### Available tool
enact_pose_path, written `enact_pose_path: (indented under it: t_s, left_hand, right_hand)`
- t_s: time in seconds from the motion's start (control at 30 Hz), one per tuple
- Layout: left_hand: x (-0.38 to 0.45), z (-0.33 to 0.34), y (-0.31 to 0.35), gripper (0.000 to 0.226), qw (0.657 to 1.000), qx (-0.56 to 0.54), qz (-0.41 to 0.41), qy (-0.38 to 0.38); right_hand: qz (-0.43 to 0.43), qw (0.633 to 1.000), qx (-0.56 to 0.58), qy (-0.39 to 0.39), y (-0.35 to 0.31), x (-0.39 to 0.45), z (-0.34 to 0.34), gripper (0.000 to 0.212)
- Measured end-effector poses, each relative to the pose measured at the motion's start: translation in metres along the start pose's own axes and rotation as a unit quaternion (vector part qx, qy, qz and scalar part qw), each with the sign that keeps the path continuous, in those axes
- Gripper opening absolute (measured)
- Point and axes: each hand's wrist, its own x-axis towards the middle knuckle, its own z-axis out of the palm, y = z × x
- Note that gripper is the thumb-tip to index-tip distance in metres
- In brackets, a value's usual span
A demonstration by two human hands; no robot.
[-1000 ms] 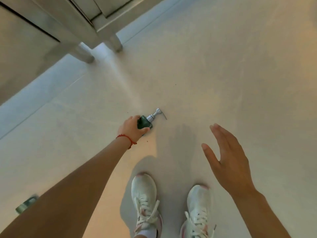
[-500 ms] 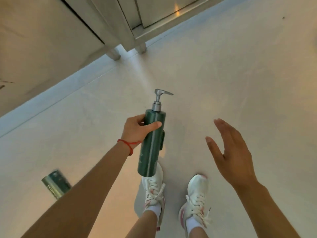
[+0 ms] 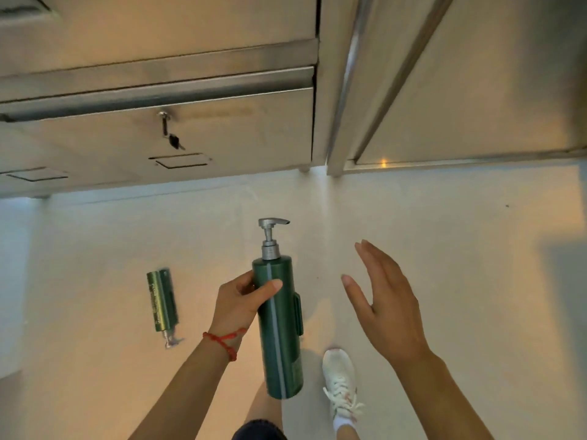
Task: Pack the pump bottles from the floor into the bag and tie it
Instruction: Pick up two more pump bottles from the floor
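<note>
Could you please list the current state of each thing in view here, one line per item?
held pump bottle: upright, off the floor, gripped near its top.
left hand: closed around the held pump bottle.
right hand: open, empty, apart from the bottle.
second pump bottle: lying on its side on the floor, pump toward the person.
cabinet drawer: closed, key in its lock.
bag: not in view.
</note>
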Motion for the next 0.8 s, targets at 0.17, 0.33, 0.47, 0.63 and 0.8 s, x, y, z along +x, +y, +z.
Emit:
enact_pose_path:
  t_s: [0.17, 0.33, 0.47, 0.63, 0.8]
  left_hand:
    - [-0.055, -0.031, -0.010, 0.012, 0.986, -0.108, 0.003, 0.123]
    - [-0.104, -0.081, -0.038, 0.014, 0.947, -0.208, -0.010, 0.244]
    - [-0.135, -0.130, -0.069, 0.011, 0.910, -0.273, -0.028, 0.312]
    - [-0.159, -0.204, -0.115, 0.013, 0.856, -0.336, -0.048, 0.390]
    - [-0.163, -0.272, -0.156, 0.013, 0.813, -0.379, -0.053, 0.439]
  right_hand:
    - [-0.118, 0.988, -0.035, -0.090, -0.050, -0.014, 0.001, 0.059]
    - [-0.209, 0.956, -0.090, -0.185, -0.097, -0.023, 0.021, 0.059]
    - [-0.277, 0.924, -0.131, -0.229, -0.144, -0.019, 0.054, 0.055]
    - [-0.351, 0.878, -0.164, -0.283, -0.220, -0.014, 0.128, 0.051]
    - [-0.393, 0.830, -0.197, -0.343, -0.275, -0.012, 0.215, 0.051]
